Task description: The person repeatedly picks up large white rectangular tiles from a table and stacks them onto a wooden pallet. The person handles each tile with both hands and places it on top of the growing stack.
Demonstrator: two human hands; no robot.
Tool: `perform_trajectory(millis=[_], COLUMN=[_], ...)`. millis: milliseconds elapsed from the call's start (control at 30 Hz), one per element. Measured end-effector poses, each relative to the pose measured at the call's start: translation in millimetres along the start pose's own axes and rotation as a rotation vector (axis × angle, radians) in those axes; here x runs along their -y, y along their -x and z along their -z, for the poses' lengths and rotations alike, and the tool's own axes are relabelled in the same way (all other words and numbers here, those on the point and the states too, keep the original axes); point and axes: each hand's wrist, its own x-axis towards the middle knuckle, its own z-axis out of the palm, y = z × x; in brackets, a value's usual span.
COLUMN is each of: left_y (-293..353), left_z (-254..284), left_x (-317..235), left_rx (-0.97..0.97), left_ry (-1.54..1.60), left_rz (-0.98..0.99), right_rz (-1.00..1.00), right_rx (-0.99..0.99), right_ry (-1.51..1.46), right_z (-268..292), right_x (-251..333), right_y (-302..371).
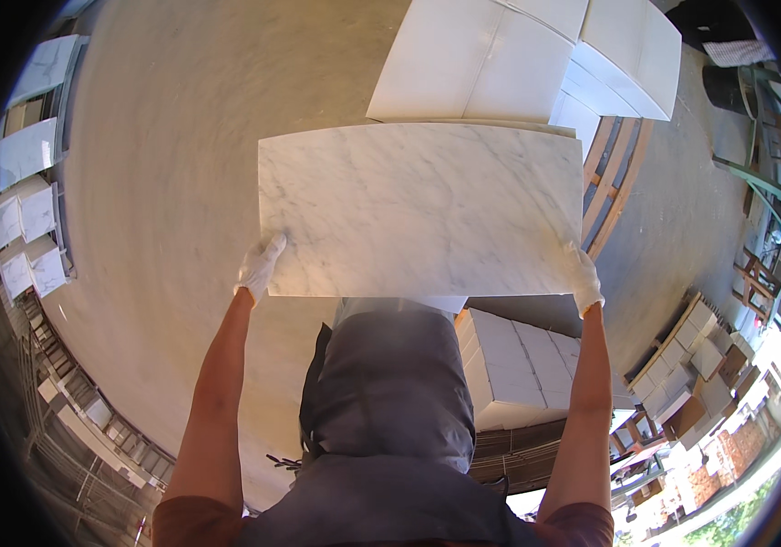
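A wide rectangular marble-patterned slab (422,210), white with grey veins, is held out level in front of me. My left hand (261,264), in a white glove, grips its near left corner, the thumb lying on the top face. At the near right corner my right hand (584,278), gloved too, clasps the edge. The fingers of both hands under the slab are hidden. Beyond the far edge stands a stack of white boxes (477,59), partly covered by the slab.
A wooden pallet (616,182) lies under the white stack. More white boxes (527,365) stand close by at my right. Marble-patterned slabs (25,155) lean along the far left. Cartons (691,365) and a green metal frame (755,178) are on the right. Concrete floor (162,118) stretches to the left.
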Motion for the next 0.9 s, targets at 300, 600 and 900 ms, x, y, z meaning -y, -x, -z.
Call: perform_trajectory(millis=[300, 600, 900], left_y=[55, 207, 251], left_z=[-8, 51, 64], left_x=[2, 51, 101], left_rx=[-0.317, -0.212, -0.037], left_ry=[0.204, 0.057, -0.053], left_rz=[0.145, 0.388, 0.512], right_rz=[-0.067, -0.229, 0.031], right_rx=[-0.253, -0.123, 0.037], right_ry=[0.077, 0.315, 0.57], right_z=[-3, 27, 42], right_x=[32, -10, -26], right_y=[56, 219, 248])
